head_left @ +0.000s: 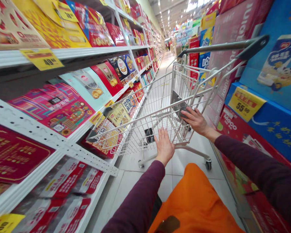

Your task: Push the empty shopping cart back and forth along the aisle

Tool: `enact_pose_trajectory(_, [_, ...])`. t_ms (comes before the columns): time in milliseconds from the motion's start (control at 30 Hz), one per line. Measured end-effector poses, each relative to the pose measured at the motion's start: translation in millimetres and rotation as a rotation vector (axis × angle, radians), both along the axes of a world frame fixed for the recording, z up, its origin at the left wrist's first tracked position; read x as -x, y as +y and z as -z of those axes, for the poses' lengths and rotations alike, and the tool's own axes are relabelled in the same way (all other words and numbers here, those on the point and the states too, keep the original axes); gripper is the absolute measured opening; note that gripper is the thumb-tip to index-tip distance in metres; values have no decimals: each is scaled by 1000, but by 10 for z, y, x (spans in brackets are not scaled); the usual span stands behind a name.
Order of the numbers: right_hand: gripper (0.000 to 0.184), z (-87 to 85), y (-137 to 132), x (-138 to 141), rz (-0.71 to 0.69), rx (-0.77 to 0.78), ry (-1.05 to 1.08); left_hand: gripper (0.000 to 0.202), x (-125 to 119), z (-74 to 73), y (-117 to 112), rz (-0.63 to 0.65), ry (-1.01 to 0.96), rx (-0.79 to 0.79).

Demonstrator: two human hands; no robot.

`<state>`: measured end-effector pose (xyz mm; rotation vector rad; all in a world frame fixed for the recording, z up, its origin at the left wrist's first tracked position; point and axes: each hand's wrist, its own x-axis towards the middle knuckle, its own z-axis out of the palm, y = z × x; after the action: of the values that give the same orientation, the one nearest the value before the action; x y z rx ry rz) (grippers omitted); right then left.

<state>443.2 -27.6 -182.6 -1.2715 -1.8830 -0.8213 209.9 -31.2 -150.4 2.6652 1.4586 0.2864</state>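
Note:
A wire shopping cart (160, 97) stands in the aisle in front of me, its basket holding nothing visible. My left hand (164, 145) is open, fingers stretched up flat against the cart's near wire wall. My right hand (196, 119) rests with fingers spread on the cart's back corner, by a grey plastic joint (183, 111). The grey push handle (223, 47) runs above, untouched. Both arms wear dark maroon sleeves over an orange apron (196, 204).
White shelves (63, 145) on the left carry red, pink and yellow biscuit gift boxes with yellow price tags. On the right stand blue and red boxed displays (269, 123), close to the cart. The tiled aisle (165, 64) runs far ahead between them.

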Motion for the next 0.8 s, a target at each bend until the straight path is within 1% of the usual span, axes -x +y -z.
enact_pose_trajectory(100, [36, 335, -43, 198, -70, 114, -130, 75, 6, -13, -17, -3, 5, 3])
enact_pose_trajectory(167, [35, 452, -60, 294, -115, 156, -200, 76, 13, -25, -16, -2, 14, 3])
enact_pose_trajectory(200, [35, 459, -62, 316, -127, 162, -212, 76, 18, -30, -12, -2, 17, 1])
enact_pose_trajectory(267, [36, 371, -46, 308, -120, 142, -184, 75, 31, -39, 2, -9, 19, -8])
enact_pose_trajectory(400, [38, -1, 80, 225, -32, 4, -7, 73, 57, -37, 34, -29, 17, -13])
enact_pose_trajectory(433, [38, -62, 120, 226, -22, -22, 19, 73, 62, -33, 39, -31, 16, -10])
enact_pose_trajectory(467, [37, -88, 155, 241, -25, -34, 24, 73, 67, -27, 43, -32, 15, -8])
enact_pose_trajectory(500, [37, -74, 181, 271, -37, -31, 6, 73, 73, -20, 47, -33, 13, -7])
enact_pose_trajectory(567, [36, 64, 201, 359, -80, 11, -84, 74, 95, -3, 54, -34, 11, -5])
enact_pose_trajectory(667, [32, 388, 161, 493, -141, 113, -225, 75, 160, 26, 65, -47, 8, -3])
enact_pose_trajectory(700, [32, 469, 142, 527, -154, 148, -246, 75, 188, 35, 71, -52, 7, -4])
enact_pose_trajectory(733, [31, 515, 130, 554, -167, 175, -255, 75, 218, 43, 77, -58, 7, -8])
enact_pose_trajectory(767, [31, 520, 126, 576, -177, 189, -255, 74, 247, 49, 83, -65, 7, -11])
enact_pose_trajectory(800, [32, 480, 135, 596, -187, 184, -250, 74, 274, 54, 91, -72, 8, -12])
